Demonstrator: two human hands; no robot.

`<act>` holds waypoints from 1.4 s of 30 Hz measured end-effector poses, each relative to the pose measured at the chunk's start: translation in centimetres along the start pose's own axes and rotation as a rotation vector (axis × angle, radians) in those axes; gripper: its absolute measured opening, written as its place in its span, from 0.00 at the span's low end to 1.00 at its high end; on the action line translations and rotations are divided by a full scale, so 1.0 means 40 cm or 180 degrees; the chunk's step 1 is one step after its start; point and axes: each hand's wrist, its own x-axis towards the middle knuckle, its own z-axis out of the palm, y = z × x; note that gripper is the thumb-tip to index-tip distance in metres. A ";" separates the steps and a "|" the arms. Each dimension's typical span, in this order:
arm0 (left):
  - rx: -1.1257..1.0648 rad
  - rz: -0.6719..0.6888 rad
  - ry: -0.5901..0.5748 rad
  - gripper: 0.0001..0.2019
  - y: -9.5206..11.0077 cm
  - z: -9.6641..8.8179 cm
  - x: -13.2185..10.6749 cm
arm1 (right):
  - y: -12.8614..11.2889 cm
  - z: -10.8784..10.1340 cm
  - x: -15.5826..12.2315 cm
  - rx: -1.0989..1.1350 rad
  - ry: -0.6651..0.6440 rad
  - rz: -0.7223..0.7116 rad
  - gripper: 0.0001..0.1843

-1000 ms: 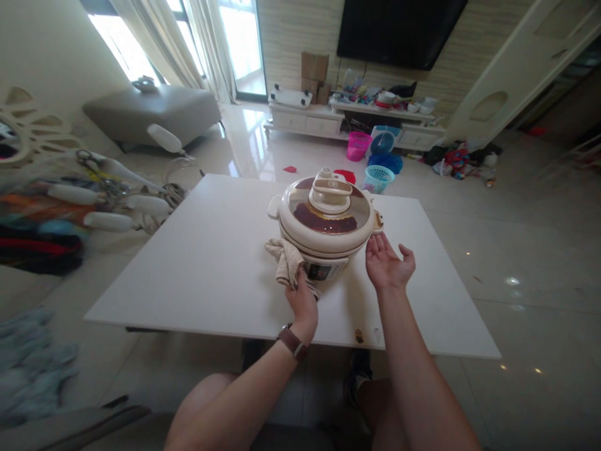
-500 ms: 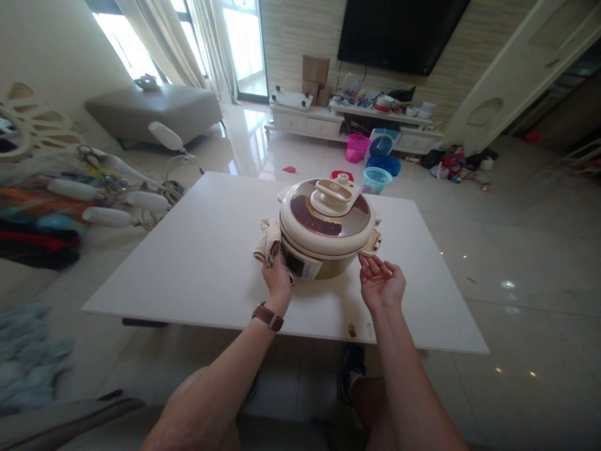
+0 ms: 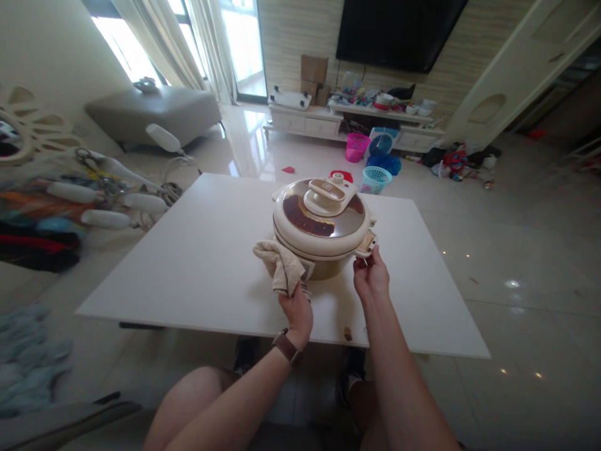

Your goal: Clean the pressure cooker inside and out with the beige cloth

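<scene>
A cream electric cooker (image 3: 322, 230) with a brown lid and a white knob stands on the white table (image 3: 201, 263). My left hand (image 3: 297, 305) is closed on a beige cloth (image 3: 280, 266) and presses it against the cooker's front lower side. My right hand (image 3: 370, 279) is closed on the cooker's right side handle (image 3: 367, 244). A brown watch sits on my left wrist. The cooker's control panel is hidden behind the cloth.
A small brown crumb (image 3: 348, 333) lies near the table's front edge. Left of the table is a rack with white handles and scissors (image 3: 107, 188). Baskets (image 3: 374, 178) stand on the tiled floor beyond, before a TV cabinet (image 3: 357, 119). A grey sofa (image 3: 154, 113) is at the back left.
The cooker has turned, so its panel went from the front to behind the cloth. My left hand moved the cloth across the front. My right hand went from open to gripping the side handle.
</scene>
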 end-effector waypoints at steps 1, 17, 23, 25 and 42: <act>0.0000 0.0016 0.0063 0.19 0.003 0.003 0.007 | 0.000 -0.001 -0.001 -0.0034 0.0003 0.0002 0.08; -0.0166 0.0295 -0.0043 0.19 0.098 0.027 0.241 | 0.081 -0.028 -0.087 0.0133 -0.0373 0.0169 0.07; -0.0081 0.0254 0.0091 0.17 0.093 0.025 0.199 | 0.059 -0.021 -0.035 -0.0562 -0.0299 -0.0133 0.17; -0.0014 0.0193 0.0066 0.16 0.088 0.015 0.150 | 0.061 -0.012 -0.007 -0.0766 -0.0095 -0.0396 0.18; -0.0122 0.0255 0.0020 0.21 0.067 0.032 0.104 | 0.115 0.011 -0.039 -0.0494 0.0145 -0.0769 0.19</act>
